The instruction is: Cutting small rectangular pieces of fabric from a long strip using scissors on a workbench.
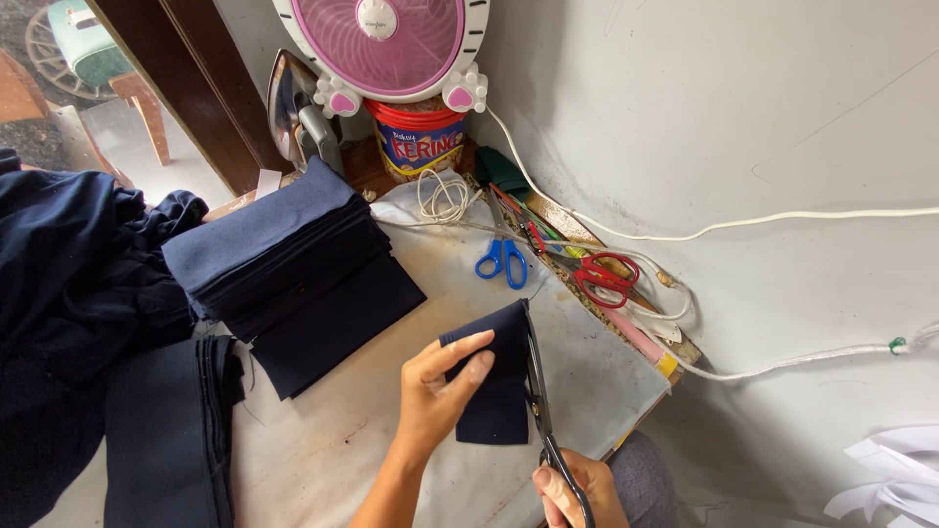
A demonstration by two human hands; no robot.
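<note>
My left hand [442, 386] pinches a small folded piece of navy fabric [494, 391] and holds it upright over the work table [323, 450]. My right hand [572, 494], at the bottom edge, grips the handles of black shears [536, 391]. Their long blades run up along the right edge of the fabric piece, touching it.
A tall stack of cut navy pieces [284, 249] sits left of centre, with more navy cloth [78, 293] heaped at far left. Blue scissors [503, 259] and red scissors [602, 276] lie behind. A pink fan [381, 44], an iron [298, 112] and a red-lidded tin [421, 142] stand at the back.
</note>
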